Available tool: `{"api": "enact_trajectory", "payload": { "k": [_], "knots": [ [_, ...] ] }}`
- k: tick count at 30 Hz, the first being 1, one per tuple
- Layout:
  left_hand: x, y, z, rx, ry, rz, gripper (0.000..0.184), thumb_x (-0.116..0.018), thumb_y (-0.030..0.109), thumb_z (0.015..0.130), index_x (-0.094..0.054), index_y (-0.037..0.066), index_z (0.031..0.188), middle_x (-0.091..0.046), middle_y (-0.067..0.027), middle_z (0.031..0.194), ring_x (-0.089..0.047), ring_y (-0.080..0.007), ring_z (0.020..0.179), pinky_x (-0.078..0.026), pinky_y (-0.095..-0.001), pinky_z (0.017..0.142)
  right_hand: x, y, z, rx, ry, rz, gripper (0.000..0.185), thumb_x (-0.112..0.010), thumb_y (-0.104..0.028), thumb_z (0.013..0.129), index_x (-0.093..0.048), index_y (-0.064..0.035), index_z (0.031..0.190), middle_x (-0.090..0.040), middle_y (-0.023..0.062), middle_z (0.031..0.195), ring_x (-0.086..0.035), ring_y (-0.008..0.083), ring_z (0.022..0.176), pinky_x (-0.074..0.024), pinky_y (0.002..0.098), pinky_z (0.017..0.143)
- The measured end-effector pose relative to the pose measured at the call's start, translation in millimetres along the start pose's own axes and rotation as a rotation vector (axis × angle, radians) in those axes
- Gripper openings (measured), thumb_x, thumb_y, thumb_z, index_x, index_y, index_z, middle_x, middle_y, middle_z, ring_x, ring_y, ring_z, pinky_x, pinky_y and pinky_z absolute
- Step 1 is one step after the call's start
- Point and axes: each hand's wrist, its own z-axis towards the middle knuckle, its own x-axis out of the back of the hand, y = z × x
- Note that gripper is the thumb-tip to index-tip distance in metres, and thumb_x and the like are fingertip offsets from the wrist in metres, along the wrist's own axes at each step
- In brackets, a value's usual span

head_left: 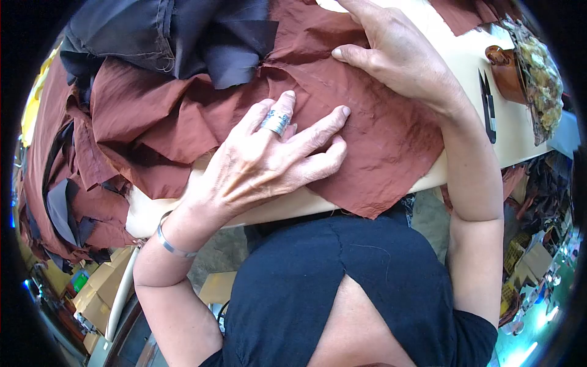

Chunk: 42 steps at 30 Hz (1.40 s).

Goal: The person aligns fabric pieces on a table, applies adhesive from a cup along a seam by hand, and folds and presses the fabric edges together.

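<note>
A crumpled rust-brown cloth [391,153] lies over the table and hangs past its near edge. My left hand [275,147] rests palm down on this cloth, its fingers bent a little and apart, with a wide silver ring on one finger. Farther up and to the right, my right hand [400,55] lies on the same cloth. Its thumb stands away from the fingers, whose tips reach the top edge of the view. Neither hand shows anything gripped. Dark navy cloth [214,43] with frayed edges is heaped on the brown folds above my left hand.
On the cream table [458,61], a pair of black-handled scissors [489,113] lies right of my right forearm. Beside it stands a brown pot [510,76] near a fluffy pincushion-like thing [538,79]. More brown cloth [55,147] drapes over the left side. Cardboard boxes [101,287] stand below left.
</note>
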Motion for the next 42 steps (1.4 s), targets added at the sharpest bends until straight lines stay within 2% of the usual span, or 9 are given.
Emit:
{"api": "enact_trajectory", "payload": {
  "k": [2,5,6,15,19,33,37,38,42],
  "knots": [
    [3,-3,-2,0.03,-0.001,-0.119,0.02,-0.055,0.015,0.073,-0.06,0.017,0.093,-0.059,-0.0002,0.124,-0.059,-0.0277,0.1,-0.051,-0.0352,0.081,1,-5,-5,0.107,0.062,-0.083,0.068,-0.061,0.001,0.075,-0.032,-0.002,0.136,-0.055,0.0266,0.116,-0.056,0.0405,0.104,-0.0435,0.0402,0.093],
    [-2,-11,-8,0.146,0.122,-0.266,0.028,-0.056,0.009,0.071,-0.062,0.001,0.097,-0.06,-0.0136,0.114,-0.06,-0.0304,0.101,-0.05,-0.0388,0.086,0,11,0,0.228,0.095,-0.147,0.069,-0.061,0.001,0.075,-0.032,-0.0026,0.137,-0.052,0.0258,0.121,-0.055,0.0391,0.107,-0.0428,0.0394,0.094],
    [-7,-12,-9,0.164,0.145,-0.193,0.03,-0.056,0.008,0.069,-0.061,0.0,0.097,-0.058,-0.0142,0.113,-0.058,-0.0275,0.102,-0.049,-0.036,0.087,0,10,1,0.2,0.092,-0.119,0.07,-0.061,0.001,0.075,-0.031,-0.003,0.137,-0.052,0.0256,0.122,-0.055,0.0387,0.108,-0.0424,0.039,0.095],
    [-5,-11,-9,0.206,0.107,-0.197,0.024,-0.056,0.007,0.071,-0.06,0.002,0.094,-0.055,-0.0114,0.118,-0.059,-0.0225,0.095,-0.049,-0.0328,0.082,-6,-9,9,-0.067,0.071,0.074,0.071,-0.06,0.003,0.076,-0.03,-0.0067,0.139,-0.05,0.0258,0.125,-0.052,0.0382,0.113,-0.0398,0.0384,0.099],
    [-3,-13,-7,0.177,0.063,-0.159,0.021,-0.057,0.008,0.07,-0.058,0.004,0.091,-0.054,-0.0116,0.12,-0.059,-0.0215,0.094,-0.048,-0.032,0.083,-11,4,10,0.08,0.133,-0.01,0.07,-0.06,0.004,0.076,-0.03,-0.0065,0.138,-0.05,0.0258,0.124,-0.053,0.0384,0.112,-0.0399,0.0388,0.098],
    [-4,-12,-10,0.063,0.039,-0.052,0.028,-0.057,0.012,0.071,-0.056,0.014,0.099,-0.054,-0.007,0.125,-0.058,-0.0229,0.096,-0.049,-0.0311,0.081,-10,4,11,0.1,0.131,-0.042,0.065,-0.061,0.003,0.074,-0.036,-0.0049,0.134,-0.055,0.0259,0.116,-0.055,0.0396,0.108,-0.0422,0.0395,0.095],
    [-11,-12,-11,0.159,0.067,-0.16,0.029,-0.056,0.011,0.072,-0.055,0.011,0.102,-0.053,-0.009,0.126,-0.058,-0.0253,0.097,-0.049,-0.032,0.082,-12,6,11,0.111,0.138,-0.035,0.064,-0.061,0.002,0.074,-0.037,-0.0046,0.133,-0.055,0.0263,0.115,-0.055,0.0398,0.107,-0.0422,0.0396,0.095],
    [-6,-7,-7,0.23,0.067,-0.205,0.026,-0.056,0.006,0.071,-0.059,0.004,0.096,-0.057,-0.0142,0.121,-0.058,-0.0288,0.099,-0.05,-0.0353,0.083,-12,6,11,0.103,0.134,-0.029,0.064,-0.061,0.002,0.074,-0.037,-0.0047,0.133,-0.055,0.0263,0.115,-0.055,0.0398,0.107,-0.0422,0.0395,0.095],
    [-7,-4,-8,0.271,0.063,-0.154,0.027,-0.056,0.003,0.071,-0.059,0.003,0.099,-0.053,-0.0177,0.124,-0.058,-0.0295,0.099,-0.049,-0.0373,0.085,-12,6,11,0.115,0.139,-0.042,0.063,-0.061,0.002,0.075,-0.037,-0.0048,0.133,-0.056,0.0263,0.114,-0.055,0.0395,0.106,-0.0425,0.0393,0.094]
  ]
}}
